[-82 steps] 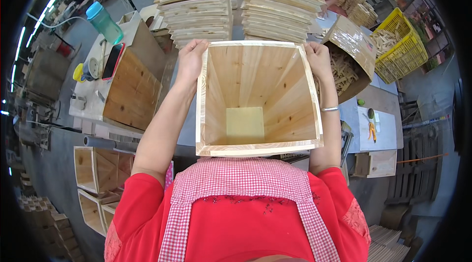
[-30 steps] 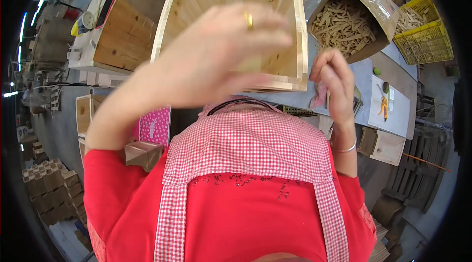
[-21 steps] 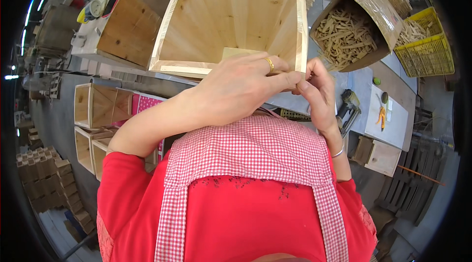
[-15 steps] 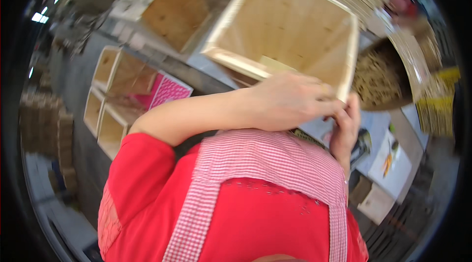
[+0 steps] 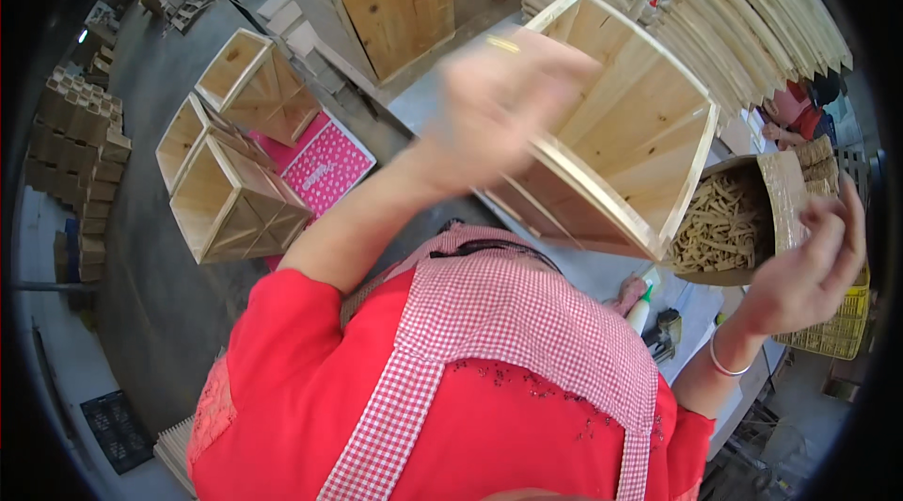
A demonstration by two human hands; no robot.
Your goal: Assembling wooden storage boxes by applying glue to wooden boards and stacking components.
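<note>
A tapered wooden box (image 5: 640,78) stands on the worktable, its open mouth facing up. Over its near left corner is my left hand (image 5: 503,106), smeared by motion, so its fingers are hard to read. My right hand (image 5: 800,261) is raised to the right, fingers curved and apart, with nothing visible in it. It overlaps the right flap of a cardboard carton (image 5: 788,186). Many small wooden strips (image 5: 720,228) fill that carton, which sits against the box's right side.
On the left, several similar wooden boxes (image 5: 230,195) stand near a pink patterned sheet (image 5: 329,162). Curved wooden panels (image 5: 752,16) are stacked behind. A bottle with a green tip (image 5: 640,313) and a dark tool (image 5: 665,334) lie close to my apron. A person (image 5: 800,115) is at the far right.
My hands were together at the box's near right corner. Now the left has moved up and left, and the right has swung out to the carton. The view has shifted too.
</note>
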